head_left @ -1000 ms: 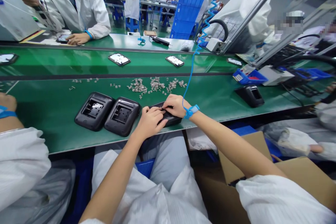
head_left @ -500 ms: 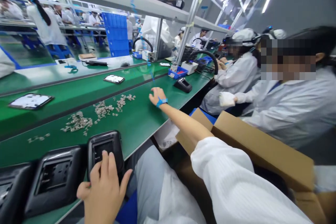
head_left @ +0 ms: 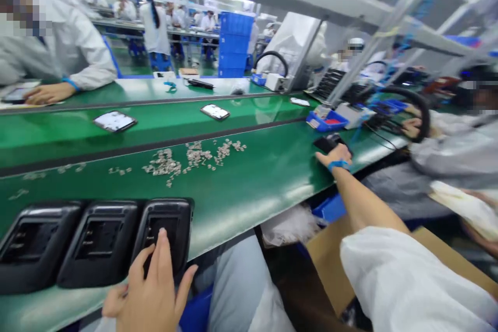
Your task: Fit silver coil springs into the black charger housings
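My left hand (head_left: 151, 288) rests with stretched fingers on a black plastic housing (head_left: 179, 228) with a rectangular recess, at the end of a row on the green bench. Beside it stand two more such housings (head_left: 97, 244), side by side. Far to the right, my right hand (head_left: 335, 155), with a blue band at the wrist, is at another black housing (head_left: 330, 141). The thumb points left; the other fingers are blurred and partly hidden, so whether they grip it is unclear. Small silvery metal parts (head_left: 165, 162) lie in loose heaps beyond the row.
White-faced panels (head_left: 114, 121) lie on the green strip behind. A blue parts box (head_left: 327, 120) stands near my right hand. An open carton (head_left: 330, 264) is below the bench edge. Co-workers sit at the right and across the bench, one with a hand (head_left: 50, 93) on a panel.
My right hand has reached outward to the far black housing. The camera view has swung left, showing more of the row and a person across. My left hand stays on its housing.
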Demonstrator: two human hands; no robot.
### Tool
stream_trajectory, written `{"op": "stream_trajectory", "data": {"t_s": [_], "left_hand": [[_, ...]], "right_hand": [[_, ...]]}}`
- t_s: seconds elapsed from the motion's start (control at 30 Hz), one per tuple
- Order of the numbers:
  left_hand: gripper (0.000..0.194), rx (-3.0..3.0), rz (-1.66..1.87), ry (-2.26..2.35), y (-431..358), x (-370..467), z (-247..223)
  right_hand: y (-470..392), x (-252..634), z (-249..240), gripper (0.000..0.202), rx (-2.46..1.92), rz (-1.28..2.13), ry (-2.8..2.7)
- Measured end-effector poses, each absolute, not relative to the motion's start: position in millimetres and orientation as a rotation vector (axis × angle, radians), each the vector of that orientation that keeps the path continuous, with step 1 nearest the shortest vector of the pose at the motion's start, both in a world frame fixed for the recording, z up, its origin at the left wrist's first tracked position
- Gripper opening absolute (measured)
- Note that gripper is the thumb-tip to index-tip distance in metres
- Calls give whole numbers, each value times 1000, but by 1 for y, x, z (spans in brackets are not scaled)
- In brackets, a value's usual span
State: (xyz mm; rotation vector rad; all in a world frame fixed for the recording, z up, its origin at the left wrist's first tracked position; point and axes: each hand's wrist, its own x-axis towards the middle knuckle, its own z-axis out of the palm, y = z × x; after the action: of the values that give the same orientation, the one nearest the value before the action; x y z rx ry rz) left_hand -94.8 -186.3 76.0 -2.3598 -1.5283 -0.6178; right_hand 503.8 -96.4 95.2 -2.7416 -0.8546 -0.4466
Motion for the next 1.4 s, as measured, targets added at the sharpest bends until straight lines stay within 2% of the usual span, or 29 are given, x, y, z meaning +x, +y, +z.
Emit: {"op": "stream_trajectory", "data": {"t_s": [0.1,0.2,0.33,0.37,0.5,0.6,0.7,0.83,0.97,1.07,1.2,1.3,1.4], "left_hand": [[83,-2258,-665,-1617,-181,-96,79],[78,-2208,-893,-1503,-175,-78,83],[40,-2581,-955,-1160,-161,-24,85],[38,-2669,-935,-1071,-155,-9,84],[59,-2824,-778,-825,-130,31,76],[69,-2895,-713,-796,-122,36,72],[67,-2943,-704,-853,-124,31,70],[61,-2949,-732,-879,-126,26,68],[50,-2970,-808,-930,-122,26,70],[40,-2948,-925,-962,-119,29,72],[26,-2837,-1138,-1033,-113,30,69],[23,-2732,-1244,-1082,-110,30,67],[20,-2669,-1282,-1126,-113,28,68]], "right_hand": [[-93,514,92,68,-2711,-434,-885],[-82,502,85,62,-2582,-476,-1076],[-67,435,74,56,-2367,-466,-1356],[-65,412,75,54,-2288,-438,-1418],[-62,311,96,35,-1953,-209,-1776],[-46,251,123,13,-1657,-19,-2173],[-13,209,133,8,-1571,86,-2402],[29,172,114,9,-1624,81,-2460],[35,156,105,14,-1712,38,-2495],[26,155,119,7,-1729,-52,-2490],[16,166,147,15,-1717,-186,-2425],[8,184,158,16,-1645,-125,-2398],[-10,202,157,8,-1560,-21,-2454]]}}
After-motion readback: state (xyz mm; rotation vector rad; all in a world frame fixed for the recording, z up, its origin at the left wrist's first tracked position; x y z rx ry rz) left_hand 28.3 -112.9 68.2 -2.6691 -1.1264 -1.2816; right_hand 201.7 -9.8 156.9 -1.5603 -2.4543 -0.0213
